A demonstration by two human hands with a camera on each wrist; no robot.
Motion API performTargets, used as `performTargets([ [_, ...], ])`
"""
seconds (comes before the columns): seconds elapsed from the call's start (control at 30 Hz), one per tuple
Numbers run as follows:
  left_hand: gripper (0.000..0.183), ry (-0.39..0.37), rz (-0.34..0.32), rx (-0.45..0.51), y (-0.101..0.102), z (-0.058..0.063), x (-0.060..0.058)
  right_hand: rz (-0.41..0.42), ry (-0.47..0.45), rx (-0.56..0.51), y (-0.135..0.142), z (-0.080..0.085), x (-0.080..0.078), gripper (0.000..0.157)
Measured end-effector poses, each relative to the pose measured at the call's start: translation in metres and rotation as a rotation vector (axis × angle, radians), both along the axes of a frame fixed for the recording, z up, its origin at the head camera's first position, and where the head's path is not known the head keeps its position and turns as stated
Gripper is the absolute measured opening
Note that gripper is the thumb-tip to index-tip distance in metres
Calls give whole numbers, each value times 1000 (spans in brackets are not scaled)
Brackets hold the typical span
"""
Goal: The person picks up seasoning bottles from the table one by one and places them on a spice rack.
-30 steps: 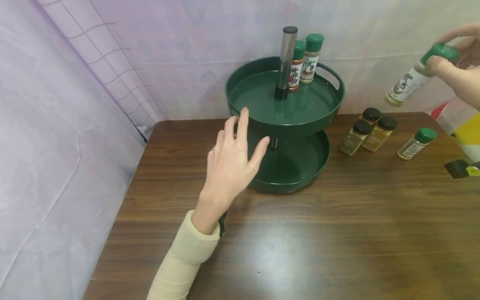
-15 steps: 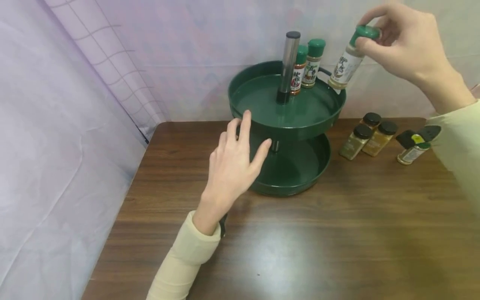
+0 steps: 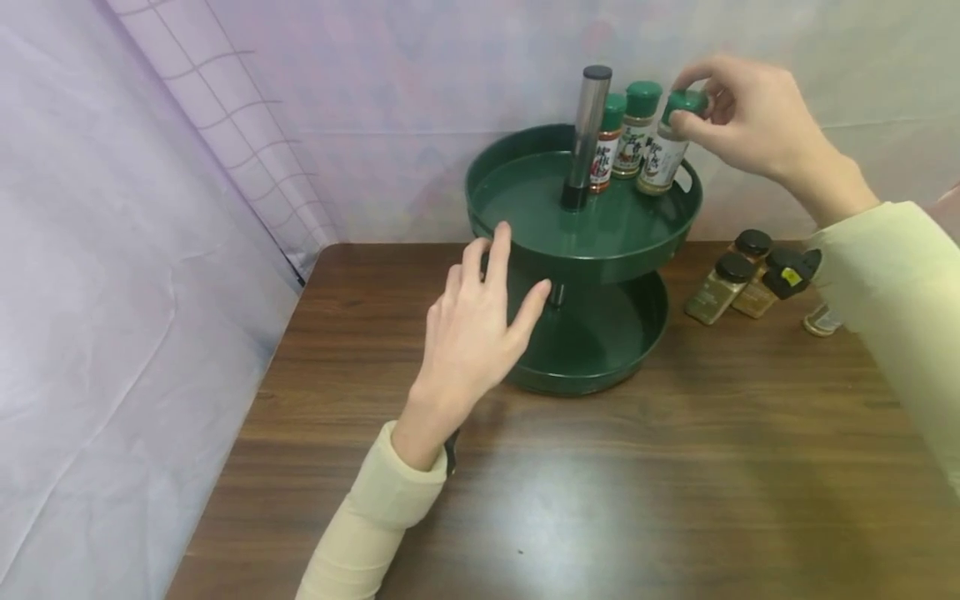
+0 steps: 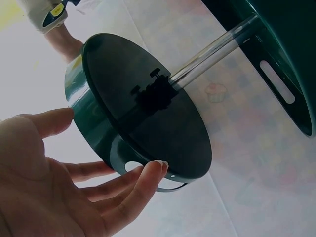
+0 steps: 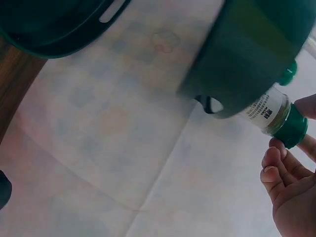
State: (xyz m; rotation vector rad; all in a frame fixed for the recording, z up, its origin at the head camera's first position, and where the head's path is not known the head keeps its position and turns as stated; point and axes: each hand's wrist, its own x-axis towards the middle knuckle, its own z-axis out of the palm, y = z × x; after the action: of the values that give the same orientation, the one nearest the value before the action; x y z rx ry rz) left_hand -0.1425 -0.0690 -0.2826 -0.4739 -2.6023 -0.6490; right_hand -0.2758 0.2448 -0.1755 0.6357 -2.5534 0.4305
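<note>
My right hand (image 3: 757, 125) pinches the green cap of a clear spice shaker (image 3: 662, 162) with a white label. The shaker's lower end is inside the rim of the upper tier of a dark green two-tier round rack (image 3: 585, 267), on the right side. Two more green-capped shakers stand there: a red-filled one (image 3: 602, 158) by the metal post (image 3: 587, 133) and a brownish one (image 3: 633, 137) beside it. My left hand (image 3: 472, 325) is at the tier's front left, fingers extended; in the left wrist view its fingertips (image 4: 158, 170) lie right at the outer wall and handle slot.
Right of the rack, black-capped spice jars (image 3: 716, 292) stand on the wooden table (image 3: 600, 492). Another shaker (image 3: 821, 321) is partly hidden by the right sleeve (image 3: 892, 275). The rack's lower tier (image 3: 577, 383) sits on the table, and a pale curtain hangs behind.
My right hand has carried the spice shaker leftward from the far right and lowered it into the upper tier beside the other two. My left hand has stayed at the tier's edge.
</note>
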Motion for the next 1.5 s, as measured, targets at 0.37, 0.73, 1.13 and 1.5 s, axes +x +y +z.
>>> performTargets([
  [0.37, 73, 27, -8, 7, 1, -1, 1, 19, 21, 51, 0, -7, -6, 44],
  [0.73, 73, 10, 2, 2, -1, 0, 0, 11, -46, 67, -1, -5, -3, 47],
  [1.13, 73, 7, -5, -4, -1, 1, 1, -39, -71, -59, 14, -4, 18, 51],
  [1.5, 73, 8, -6, -6, -2, 1, 0, -148, -50, -148, 54, -13, 40, 49],
])
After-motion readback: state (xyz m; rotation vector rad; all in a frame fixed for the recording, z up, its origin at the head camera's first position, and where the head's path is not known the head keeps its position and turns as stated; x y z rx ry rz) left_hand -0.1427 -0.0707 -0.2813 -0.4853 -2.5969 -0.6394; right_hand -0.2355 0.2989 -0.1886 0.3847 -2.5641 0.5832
